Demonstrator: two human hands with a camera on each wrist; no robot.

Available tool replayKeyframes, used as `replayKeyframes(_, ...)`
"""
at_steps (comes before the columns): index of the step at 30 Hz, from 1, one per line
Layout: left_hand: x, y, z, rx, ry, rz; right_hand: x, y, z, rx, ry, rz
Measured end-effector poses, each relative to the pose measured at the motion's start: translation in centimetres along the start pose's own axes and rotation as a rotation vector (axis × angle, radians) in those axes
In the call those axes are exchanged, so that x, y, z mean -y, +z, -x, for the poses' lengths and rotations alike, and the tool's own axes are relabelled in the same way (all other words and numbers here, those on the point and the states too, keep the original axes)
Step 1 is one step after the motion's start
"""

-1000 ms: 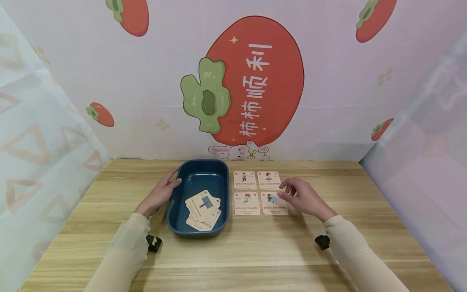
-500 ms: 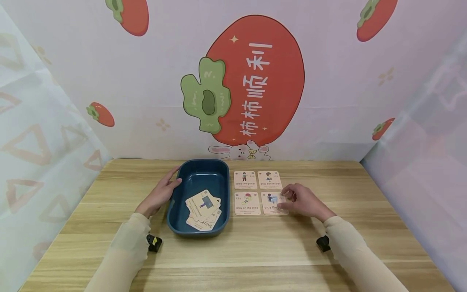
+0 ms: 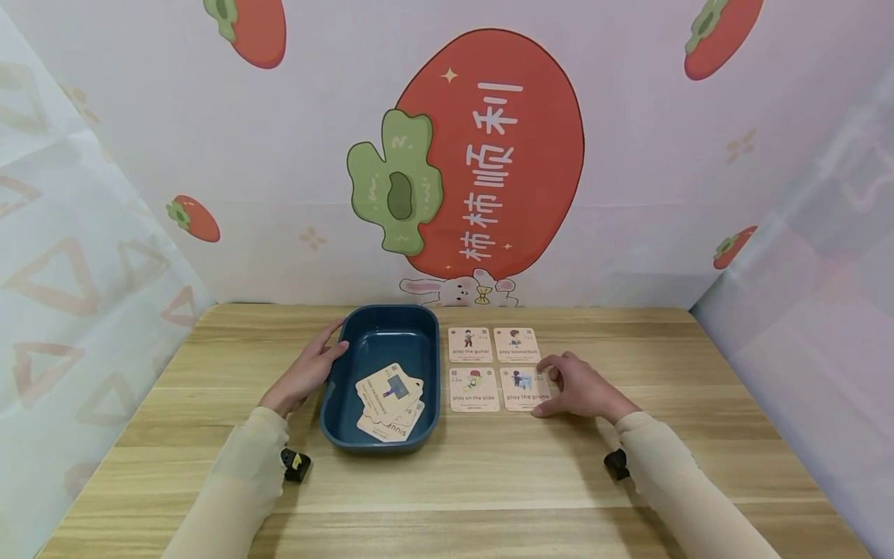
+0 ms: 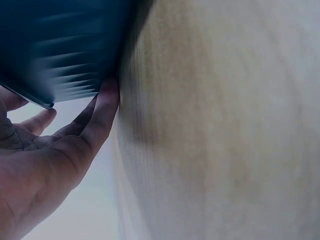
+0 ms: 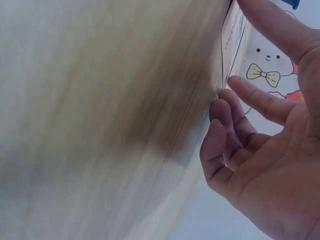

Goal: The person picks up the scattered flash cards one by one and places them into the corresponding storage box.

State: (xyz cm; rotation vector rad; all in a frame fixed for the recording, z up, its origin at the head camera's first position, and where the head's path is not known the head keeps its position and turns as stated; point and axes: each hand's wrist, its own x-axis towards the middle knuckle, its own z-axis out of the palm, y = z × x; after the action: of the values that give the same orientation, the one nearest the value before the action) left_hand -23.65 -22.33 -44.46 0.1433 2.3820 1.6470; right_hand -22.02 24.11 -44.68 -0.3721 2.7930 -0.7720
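My left hand holds the left side of a deep blue tray, thumb over the rim. In the left wrist view its fingers lie against the ribbed outer wall. Inside the tray lies a loose pile of picture cards. My right hand is at the right side of the "play the piano" card, which lies flat. Its thumb is at the lower edge and its index finger at the upper right corner, bracketing the card; the other fingers curl beside it, as the right wrist view shows.
Three other cards form a grid with the piano card: "play the guitar", "play basketball" and "play on the slide". All lie on the wooden table right of the tray. A persimmon-printed backdrop stands behind the table.
My right hand has come down onto the piano card, its thumb shifting from over the card to its lower edge. The left hand and tray stay put.
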Motion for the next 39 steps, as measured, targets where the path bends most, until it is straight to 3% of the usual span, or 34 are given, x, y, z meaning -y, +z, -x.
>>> replayKeyframes(20, 0.37, -0.11, -0.32, 0.000, -0.005, -0.010, 0.40, -0.45, -0.55, 0.036, 0.038, 0.016)
replayKeyframes(39, -0.21, 0.09, 0.18, -0.006, 0.013, -0.006, 0.51, -0.39, -0.33, -0.008, 0.058, 0.002)
